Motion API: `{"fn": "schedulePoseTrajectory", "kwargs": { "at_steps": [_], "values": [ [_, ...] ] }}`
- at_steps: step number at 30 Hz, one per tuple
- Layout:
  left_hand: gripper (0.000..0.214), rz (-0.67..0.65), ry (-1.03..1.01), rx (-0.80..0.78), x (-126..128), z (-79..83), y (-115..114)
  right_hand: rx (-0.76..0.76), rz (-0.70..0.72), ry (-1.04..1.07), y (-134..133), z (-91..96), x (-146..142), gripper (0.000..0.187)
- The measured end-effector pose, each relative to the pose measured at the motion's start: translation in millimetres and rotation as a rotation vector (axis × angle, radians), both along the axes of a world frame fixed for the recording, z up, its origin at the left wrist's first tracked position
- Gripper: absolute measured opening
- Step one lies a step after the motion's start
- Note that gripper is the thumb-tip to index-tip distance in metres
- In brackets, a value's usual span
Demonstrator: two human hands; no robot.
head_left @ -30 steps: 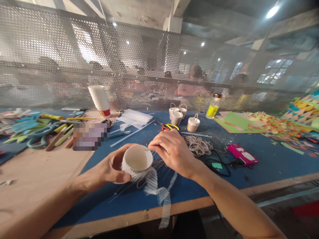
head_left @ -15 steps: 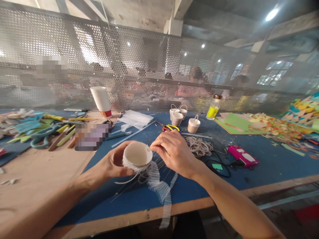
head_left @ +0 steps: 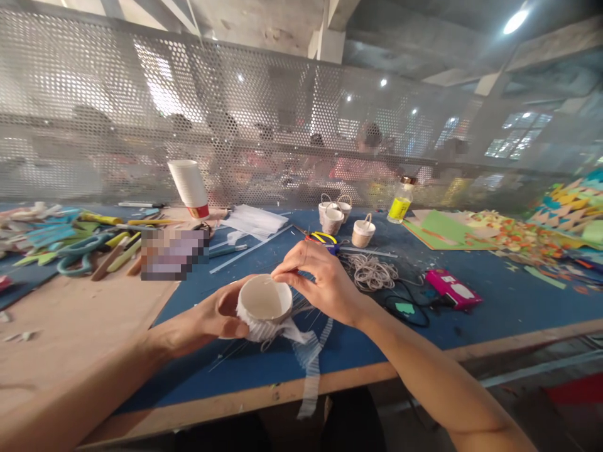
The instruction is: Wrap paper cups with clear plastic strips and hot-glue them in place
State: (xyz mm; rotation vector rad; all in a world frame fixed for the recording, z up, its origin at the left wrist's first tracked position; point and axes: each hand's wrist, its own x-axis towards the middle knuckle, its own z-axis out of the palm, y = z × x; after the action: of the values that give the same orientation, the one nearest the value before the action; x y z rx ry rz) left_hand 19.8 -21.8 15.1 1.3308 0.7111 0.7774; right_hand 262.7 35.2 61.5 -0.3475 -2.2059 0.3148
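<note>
A perforated metal screen (head_left: pixel 264 81) runs behind this blue-topped table (head_left: pixel 183 376), people blurred on its far side, and here are two bare hands at work! The left hand (head_left: pixel 217 317) has the small white cup (head_left: pixel 264 301) gripped, fingers wrapped around its side, the mouth tipped towards us. And the right hand (head_left: pixel 323 279), thumb and forefinger drawn together, is right at the cup's far rim; what sits between those fingertips, I cannot tell from here. A pleated white strip (head_left: pixel 308 376) trails from the cup, below the right hand, and over the table edge. Just beyond that hand, pliers (head_left: pixel 324 239); farther on, a cluster of little buckets (head_left: pixel 332 220). To its right, coiled cord (head_left: pixel 372 274), then a pink box (head_left: pixel 455 290). Beyond the left hand, tilted, stands a stack of paper cups (head_left: pixel 188 188), with blue-handled scissors (head_left: pixel 85 254) off to that hand's left.
</note>
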Motion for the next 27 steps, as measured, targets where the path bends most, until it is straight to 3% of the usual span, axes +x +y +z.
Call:
{"fn": "schedulePoseTrajectory", "kwargs": {
  "at_steps": [7,14,21,27],
  "values": [
    [0.08,0.001,0.031,-0.005,8,11.5,-6,0.117,-0.08,-0.038,3,0.0,2,0.013],
    [0.073,0.149,0.068,0.139,14,13.1,-7,0.214,-0.2,-0.142,-6,7.4,6,0.018],
    [0.068,0.36,0.045,0.34,18,14.4,-8,0.129,-0.148,-0.045,-19,20.0,2,0.014],
    [0.074,0.479,0.074,0.52,17,-1.9,0,0.089,-0.101,0.035,-20,12.8,-12,0.012]
  ]
}}
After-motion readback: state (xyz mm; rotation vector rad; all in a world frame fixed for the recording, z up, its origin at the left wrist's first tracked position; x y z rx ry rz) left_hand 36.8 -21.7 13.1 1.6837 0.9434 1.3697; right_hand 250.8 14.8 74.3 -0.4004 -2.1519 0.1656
